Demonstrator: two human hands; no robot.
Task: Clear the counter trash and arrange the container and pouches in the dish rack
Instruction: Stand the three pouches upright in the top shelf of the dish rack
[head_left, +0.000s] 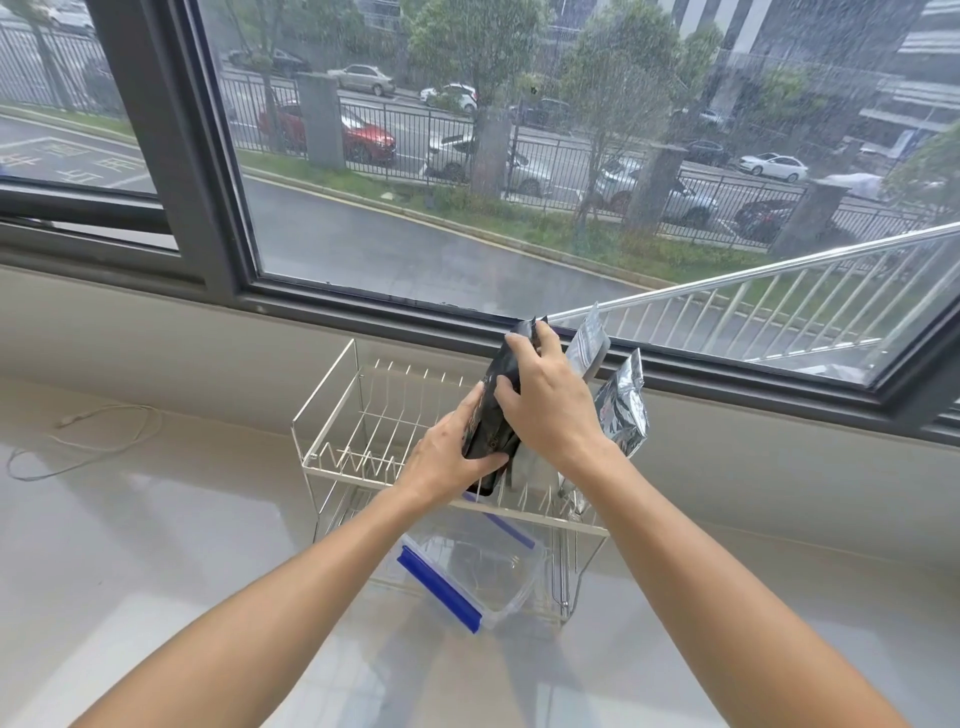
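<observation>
**While held by both hands, black pouch stands in rack**

While the clear container (483, 577) lies on the lower tier, the black pouch (493, 415) is clamped upright by left hand (447, 457) and right hand (550, 405) in the dish rack (332, 415). Two silver pouches (621, 410) are seen behind.

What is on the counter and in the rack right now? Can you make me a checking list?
Surface: pale glossy counter, bare in front.
Job's things: black pouch upright over the dish rack top tier; two silver pouches stand at its right; clear container with blue clips on lower tier.
Clutter: nothing seen.
Grippers: left hand and right hand both grip the black pouch.
Cables: white cable at left.
Surroundings: window, wet street, parked cars.
</observation>
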